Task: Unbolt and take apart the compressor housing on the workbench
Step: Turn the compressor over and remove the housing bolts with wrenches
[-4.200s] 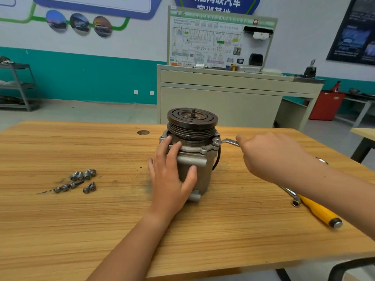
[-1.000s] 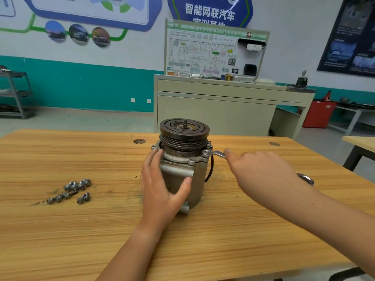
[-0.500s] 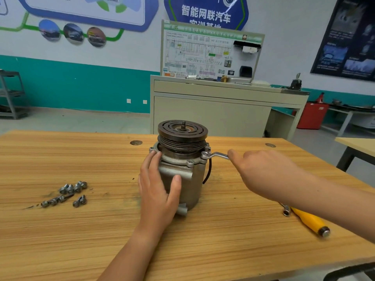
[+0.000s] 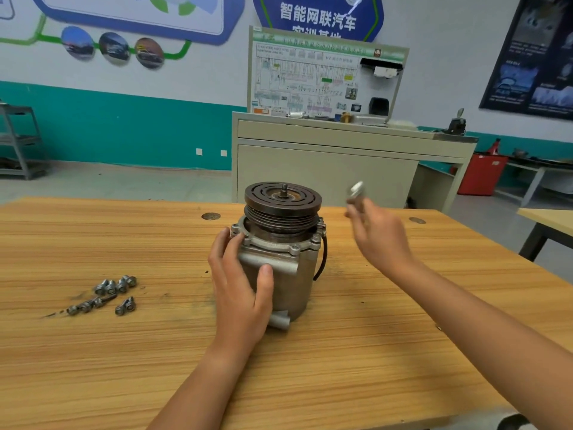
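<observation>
Grey compressor housing upright on workbench; dark pulley on top

The compressor blocks the middle of the table, and the left hand covers its near-left side. The right hand hangs just right of the pulley with what's probably a wrench, pretty blurry. Loose bolts clutter the left, while the near strip is open.

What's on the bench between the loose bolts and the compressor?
Nothing: the head view shows only bare workbench wood there, up to the left hand that holds the compressor.
</observation>
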Tool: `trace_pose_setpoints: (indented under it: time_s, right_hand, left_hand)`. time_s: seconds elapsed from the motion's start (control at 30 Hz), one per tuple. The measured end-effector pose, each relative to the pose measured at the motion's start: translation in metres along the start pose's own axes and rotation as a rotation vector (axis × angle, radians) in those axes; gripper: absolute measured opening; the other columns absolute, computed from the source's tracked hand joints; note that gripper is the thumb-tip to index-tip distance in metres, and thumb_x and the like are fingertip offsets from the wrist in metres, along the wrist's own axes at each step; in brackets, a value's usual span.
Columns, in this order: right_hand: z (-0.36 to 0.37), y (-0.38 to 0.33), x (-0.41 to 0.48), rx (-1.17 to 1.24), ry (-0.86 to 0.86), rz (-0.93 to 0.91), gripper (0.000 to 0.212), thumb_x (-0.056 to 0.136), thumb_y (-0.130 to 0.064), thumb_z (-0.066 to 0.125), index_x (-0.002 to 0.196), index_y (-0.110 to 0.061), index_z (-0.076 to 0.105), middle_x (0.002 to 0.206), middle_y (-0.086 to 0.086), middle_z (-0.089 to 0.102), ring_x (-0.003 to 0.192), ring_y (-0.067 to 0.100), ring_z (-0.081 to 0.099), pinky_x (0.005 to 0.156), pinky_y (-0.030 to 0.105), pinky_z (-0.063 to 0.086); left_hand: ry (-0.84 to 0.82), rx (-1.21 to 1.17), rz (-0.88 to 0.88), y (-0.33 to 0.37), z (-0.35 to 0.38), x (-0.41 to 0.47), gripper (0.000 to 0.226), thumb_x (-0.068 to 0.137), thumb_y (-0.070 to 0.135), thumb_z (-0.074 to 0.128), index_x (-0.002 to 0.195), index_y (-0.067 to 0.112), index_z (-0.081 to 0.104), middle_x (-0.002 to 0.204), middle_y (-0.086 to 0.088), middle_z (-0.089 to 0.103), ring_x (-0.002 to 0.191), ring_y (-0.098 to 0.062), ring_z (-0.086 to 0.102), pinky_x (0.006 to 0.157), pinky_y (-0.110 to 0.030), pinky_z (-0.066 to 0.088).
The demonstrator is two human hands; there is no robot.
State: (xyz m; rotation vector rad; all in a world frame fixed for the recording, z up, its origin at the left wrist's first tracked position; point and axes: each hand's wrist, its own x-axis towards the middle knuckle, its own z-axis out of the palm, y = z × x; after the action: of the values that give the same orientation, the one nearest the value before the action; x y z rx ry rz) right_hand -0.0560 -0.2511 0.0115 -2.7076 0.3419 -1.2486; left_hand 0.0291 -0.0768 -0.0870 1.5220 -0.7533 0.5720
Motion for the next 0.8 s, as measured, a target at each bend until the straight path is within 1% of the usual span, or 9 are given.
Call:
trace_pose_setpoints:
  time_s: [0.07, 0.1, 0.17, 0.27, 0.37, 0.43, 0.6, 0.7, 0.8]
  right_hand:
    - [-0.022, 0.001, -0.013, 0.213, 0.096, 0.121, 0.023, 0.097, -0.015, 0.042, 0.114, -0.008, 0.055, 0.064, -0.002, 0.054, 0.057, 0.021, 0.057, 0.049, 0.035, 0.044]
    - [-0.033, 0.001, -0.021, 0.191, 0.095, 0.11, 0.023, 0.097, -0.015, 0.042, 0.114, -0.01, 0.055, 0.058, -0.006, 0.049, 0.051, 0.014, 0.053, 0.046, 0.03, 0.042]
    - [-0.052, 0.0, -0.035, -0.021, -0.038, 0.04, 0.024, 0.094, -0.017, 0.045, 0.115, -0.013, 0.057, 0.058, -0.006, 0.049, 0.05, 0.011, 0.048, 0.047, 0.029, 0.039]
    - [-0.066, -0.011, -0.048, -0.328, -0.331, 0.061, 0.032, 0.096, -0.028, 0.039, 0.127, -0.026, 0.048, 0.069, -0.006, 0.052, 0.069, 0.024, 0.056, 0.055, 0.032, 0.041]
    - [-0.069, -0.031, -0.051, -0.477, -0.455, 0.058, 0.035, 0.099, -0.032, 0.029, 0.133, -0.037, 0.032, 0.088, -0.007, 0.059, 0.087, 0.023, 0.058, 0.061, 0.03, 0.041]
    - [-0.067, -0.039, -0.049, -0.525, -0.466, 0.032, 0.039, 0.099, -0.026, 0.031, 0.137, -0.036, 0.026, 0.088, -0.006, 0.057, 0.082, 0.022, 0.056, 0.059, 0.029, 0.039]
    - [-0.069, -0.063, -0.037, -0.726, -0.563, -0.014, 0.038, 0.093, -0.004, 0.035, 0.129, -0.017, 0.033, 0.064, -0.003, 0.033, 0.05, 0.012, 0.03, 0.041, 0.025, 0.022]
    - [-0.069, -0.089, -0.034, -0.84, -0.685, -0.076, 0.037, 0.089, 0.005, 0.037, 0.125, -0.003, 0.036, 0.063, 0.004, 0.025, 0.048, 0.015, 0.025, 0.039, 0.026, 0.022]
    - [-0.065, -0.099, -0.035, -0.92, -0.748, -0.141, 0.04, 0.088, 0.01, 0.041, 0.128, 0.007, 0.036, 0.066, 0.004, 0.023, 0.052, 0.013, 0.028, 0.037, 0.026, 0.023]
  left_hand:
    - [0.011, -0.002, 0.009, 0.002, 0.003, -0.001, 0.061, 0.087, 0.041, 0.039, 0.134, 0.002, 0.037, 0.144, 0.003, 0.017, 0.138, -0.003, 0.015, 0.113, -0.02, 0.016]
    - [0.004, 0.009, 0.031, 0.006, 0.005, -0.002, 0.058, 0.087, 0.04, 0.04, 0.134, 0.005, 0.036, 0.144, 0.002, 0.018, 0.139, -0.006, 0.015, 0.114, -0.029, 0.019]
    - [-0.021, 0.074, 0.099, 0.012, 0.009, -0.006, 0.052, 0.088, 0.038, 0.041, 0.134, 0.015, 0.034, 0.145, -0.001, 0.022, 0.14, -0.016, 0.017, 0.112, -0.049, 0.023]
    - [-0.035, 0.15, 0.115, 0.016, 0.01, -0.008, 0.048, 0.087, 0.036, 0.042, 0.132, 0.022, 0.032, 0.146, -0.006, 0.026, 0.139, -0.023, 0.017, 0.105, -0.068, 0.023]
    - [-0.029, 0.17, 0.103, 0.016, 0.008, -0.009, 0.047, 0.086, 0.036, 0.042, 0.13, 0.023, 0.032, 0.145, -0.002, 0.027, 0.138, -0.021, 0.017, 0.101, -0.073, 0.023]
    - [-0.021, 0.164, 0.108, 0.018, 0.008, -0.008, 0.046, 0.085, 0.036, 0.042, 0.128, 0.023, 0.033, 0.141, 0.0, 0.027, 0.137, -0.021, 0.018, 0.1, -0.074, 0.024]
    - [-0.015, 0.158, 0.103, 0.018, 0.008, -0.008, 0.044, 0.085, 0.036, 0.042, 0.126, 0.025, 0.034, 0.143, 0.002, 0.026, 0.137, -0.021, 0.019, 0.101, -0.074, 0.023]
    - [-0.016, 0.158, 0.093, 0.018, 0.009, -0.008, 0.043, 0.085, 0.036, 0.042, 0.126, 0.025, 0.034, 0.144, -0.005, 0.028, 0.137, -0.022, 0.019, 0.1, -0.074, 0.023]
    - [-0.015, 0.165, 0.084, 0.019, 0.009, -0.007, 0.043, 0.085, 0.035, 0.042, 0.125, 0.024, 0.035, 0.143, -0.013, 0.033, 0.136, -0.023, 0.021, 0.099, -0.074, 0.023]
